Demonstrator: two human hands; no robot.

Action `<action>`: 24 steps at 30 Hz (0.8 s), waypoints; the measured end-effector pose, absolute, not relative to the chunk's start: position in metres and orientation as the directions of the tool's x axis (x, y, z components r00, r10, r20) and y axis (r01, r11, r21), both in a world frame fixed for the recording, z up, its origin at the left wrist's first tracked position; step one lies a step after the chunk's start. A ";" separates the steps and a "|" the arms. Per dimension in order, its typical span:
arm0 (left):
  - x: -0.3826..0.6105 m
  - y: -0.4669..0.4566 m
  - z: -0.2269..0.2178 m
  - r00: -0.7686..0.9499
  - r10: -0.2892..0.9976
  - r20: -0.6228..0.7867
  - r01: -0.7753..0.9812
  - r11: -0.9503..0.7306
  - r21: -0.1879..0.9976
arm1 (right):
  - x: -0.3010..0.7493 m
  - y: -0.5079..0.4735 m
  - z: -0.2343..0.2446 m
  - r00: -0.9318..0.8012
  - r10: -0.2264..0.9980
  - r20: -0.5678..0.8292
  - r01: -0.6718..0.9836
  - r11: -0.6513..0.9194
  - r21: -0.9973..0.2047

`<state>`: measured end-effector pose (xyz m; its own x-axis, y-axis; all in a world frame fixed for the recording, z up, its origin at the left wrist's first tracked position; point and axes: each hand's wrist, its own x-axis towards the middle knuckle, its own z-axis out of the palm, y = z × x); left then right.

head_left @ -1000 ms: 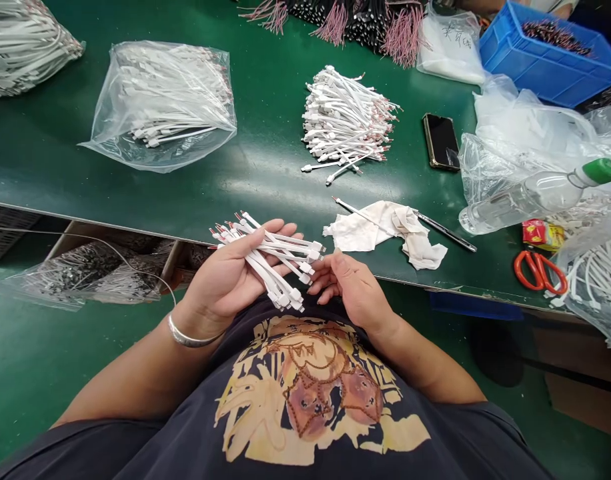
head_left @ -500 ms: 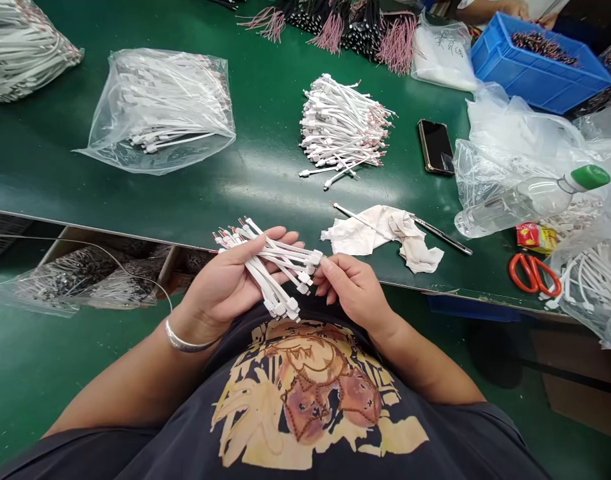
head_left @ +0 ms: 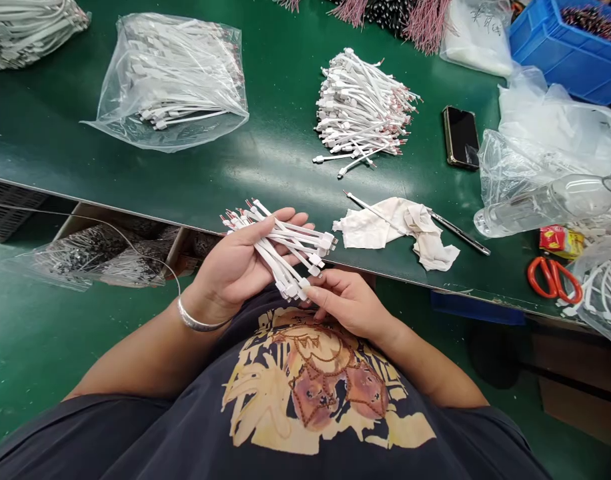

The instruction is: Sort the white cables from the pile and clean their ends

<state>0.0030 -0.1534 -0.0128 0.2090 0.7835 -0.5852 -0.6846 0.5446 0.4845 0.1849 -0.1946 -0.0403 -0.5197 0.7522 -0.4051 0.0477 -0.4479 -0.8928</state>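
Left hand [head_left: 235, 270] clenched around a bundle of white connector cables [head_left: 280, 243], bundle held just over the front edge of the surface [head_left: 280, 167]. Right hand [head_left: 348, 303] close beside it, fingertips [head_left: 311, 292] touching the connector ends; can't tell if gripping. Silver bangle [head_left: 198, 323] on left wrist.

Surface is a green-topped workbench. On it: loose pile of white cables [head_left: 360, 107], clear poly bag of cables [head_left: 170, 83], smartphone [head_left: 460, 137], crumpled white cloth [head_left: 398, 230] lying over a slim metal-tipped tool [head_left: 458, 232], orange-handled scissors [head_left: 553, 280], clear plastic bottle [head_left: 545, 207], blue plastic crate [head_left: 560, 57] of dark wire, pink-and-black wire bundles [head_left: 400, 17] at far edge.

Room: green floor [head_left: 30, 347]. Bagged wire [head_left: 90, 257] in a cardboard box below the bench edge.
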 end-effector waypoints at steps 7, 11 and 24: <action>0.003 -0.155 -0.012 0.195 0.789 -0.582 -0.697 0.529 0.483 | 0.183 -0.194 -0.041 -0.357 0.849 -0.390 0.038 -0.404 -0.914; 0.003 -0.154 -0.010 0.203 0.802 -0.561 -0.697 0.521 0.493 | 0.184 -0.194 -0.039 -0.337 0.857 -0.389 0.042 -0.399 -0.916; 0.004 -0.151 -0.009 0.165 0.830 -0.533 -0.705 0.477 0.525 | 0.184 -0.195 -0.041 -0.478 0.762 -0.437 -0.011 -0.502 -0.865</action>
